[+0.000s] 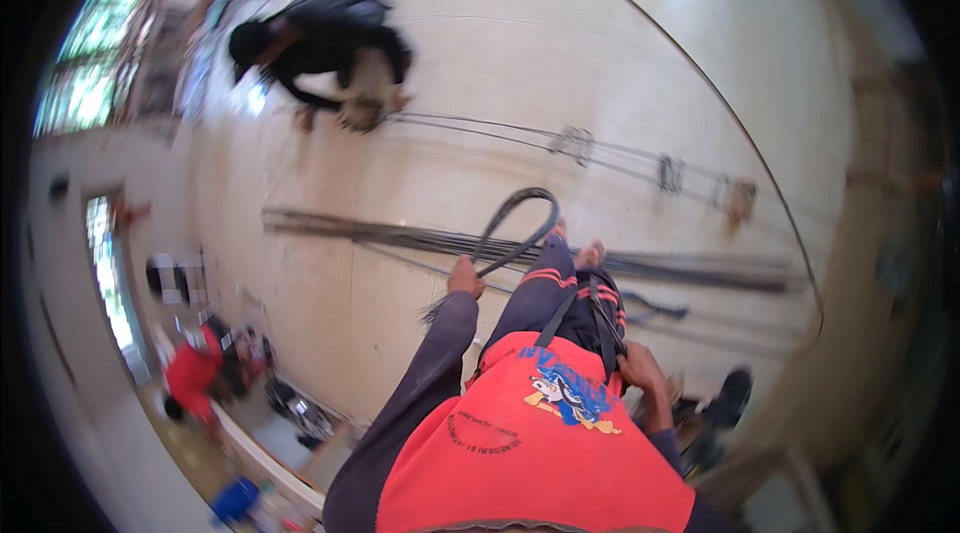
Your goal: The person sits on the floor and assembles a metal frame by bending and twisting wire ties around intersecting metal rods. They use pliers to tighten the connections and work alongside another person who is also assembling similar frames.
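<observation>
My left hand [465,276] is closed around the lower end of a bundle of thin dark wire [545,199], bent over into a loop; its loose ends stick out below the fist. The loop stands above a long bundle of dark metal rods [700,271] lying on the floor near my bare feet. My right hand [640,368] is at my waist, its fingers curled beside a dark strap or tool handle [606,331]. Blur hides exactly what that hand grips.
Ahead on the left, a person in dark clothes [335,28] crouches at thin rods [470,123] carrying several wire frames [572,145]. One long curved rod [700,73] crosses the floor on the right. A person in red [195,373] bends at lower left, near a doorway [112,273].
</observation>
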Demonstrator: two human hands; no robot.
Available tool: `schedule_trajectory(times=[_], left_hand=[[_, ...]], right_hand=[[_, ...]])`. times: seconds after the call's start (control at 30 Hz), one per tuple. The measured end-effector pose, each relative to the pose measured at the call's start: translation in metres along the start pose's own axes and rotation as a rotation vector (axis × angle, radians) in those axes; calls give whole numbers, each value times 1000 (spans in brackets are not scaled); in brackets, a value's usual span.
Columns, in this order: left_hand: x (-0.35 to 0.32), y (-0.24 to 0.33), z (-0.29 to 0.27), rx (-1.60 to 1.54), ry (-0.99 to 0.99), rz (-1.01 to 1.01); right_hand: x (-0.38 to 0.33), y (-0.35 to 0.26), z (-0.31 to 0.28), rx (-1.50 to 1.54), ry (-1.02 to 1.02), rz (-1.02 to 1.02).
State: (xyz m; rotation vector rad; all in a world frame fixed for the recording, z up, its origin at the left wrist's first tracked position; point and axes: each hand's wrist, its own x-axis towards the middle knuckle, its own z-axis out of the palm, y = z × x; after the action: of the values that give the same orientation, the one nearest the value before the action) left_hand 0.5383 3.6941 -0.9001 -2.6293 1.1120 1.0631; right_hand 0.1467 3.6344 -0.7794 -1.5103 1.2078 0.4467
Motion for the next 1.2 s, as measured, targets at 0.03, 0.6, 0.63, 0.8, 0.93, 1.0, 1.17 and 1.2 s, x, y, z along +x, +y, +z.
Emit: schedule_trajectory(times=[0.03, 0.6, 0.63, 0.8, 0.93, 1.0, 1.17, 1.2], left_hand=[[-8, -3, -11, -27, -99, -116], [-25, -54, 113, -237, -489, -377], [-25, -60, 116, -156, -503, -283], [-15, -73, 113, 148, -578, 125], [8, -48, 76, 117, -569, 167], [27, -49, 85, 179, -489, 177], [38, 6, 22, -77, -303, -131], [41, 10, 15, -65, -295, -131]], right_hand=[[15, -2, -2, -35, -32, -42], [17, -64, -66, -250, -77, 43], [15, -68, -66, -239, -74, 44], [25, -31, -48, -264, -61, -51], [16, -32, -43, -73, -55, 54], [12, -22, -42, 43, -72, 86], [0, -17, -34, 64, -40, 54], [-3, -17, -26, 60, -56, 109]])
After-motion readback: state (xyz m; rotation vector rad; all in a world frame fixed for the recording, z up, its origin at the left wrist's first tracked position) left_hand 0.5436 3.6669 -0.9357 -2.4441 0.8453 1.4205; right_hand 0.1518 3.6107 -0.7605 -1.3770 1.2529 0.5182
